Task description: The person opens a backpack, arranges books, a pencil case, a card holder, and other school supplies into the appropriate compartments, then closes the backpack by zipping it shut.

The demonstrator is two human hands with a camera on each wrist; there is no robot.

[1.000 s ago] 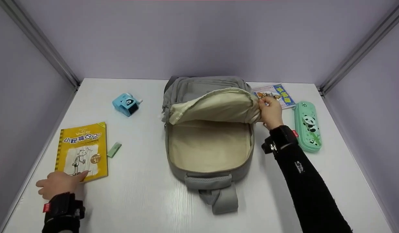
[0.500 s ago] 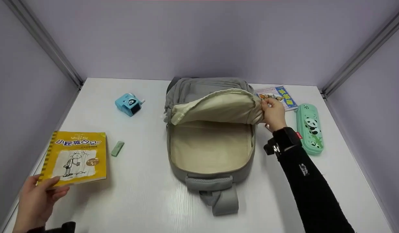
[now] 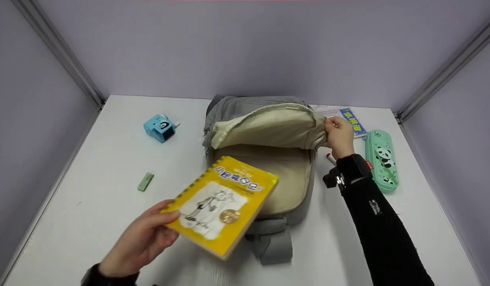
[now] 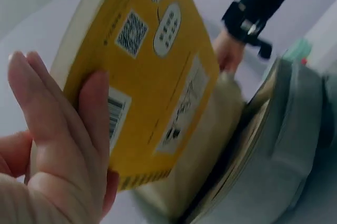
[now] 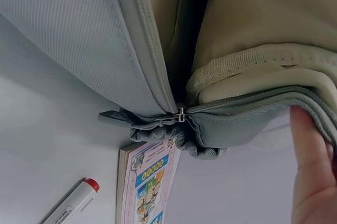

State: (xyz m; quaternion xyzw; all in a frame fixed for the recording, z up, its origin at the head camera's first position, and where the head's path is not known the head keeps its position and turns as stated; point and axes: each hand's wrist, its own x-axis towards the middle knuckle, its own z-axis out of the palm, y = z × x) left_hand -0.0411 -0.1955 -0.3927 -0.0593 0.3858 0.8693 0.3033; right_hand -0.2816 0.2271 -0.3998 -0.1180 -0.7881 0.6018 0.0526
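My left hand [image 3: 143,240] grips a yellow book [image 3: 213,226] by its lower left corner, thumb on the front cover and fingers beneath. The book is tilted above the near part of a grey backpack [image 3: 300,210] that lies unzipped, its cream lining showing. In the left wrist view the back cover of the book [image 4: 158,76] faces the camera. My right hand [image 3: 340,137] pinches the edge of the backpack's raised flap [image 3: 272,125] on the right side. The right wrist view has the zipper pull [image 5: 180,114] at the corner of the opening.
A blue pencil sharpener [image 3: 160,128] and a green eraser [image 3: 146,182] lie left of the backpack. On the right are a green panda pencil case [image 3: 382,161], a thin colourful book [image 3: 354,121] partly hidden behind the right hand, and a red-capped marker [image 5: 73,203]. Panels enclose the table.
My left hand has picked the yellow book up from the table's left side and carried it right, over the backpack's near edge. My right hand stays on the flap, drawing it slightly outward.
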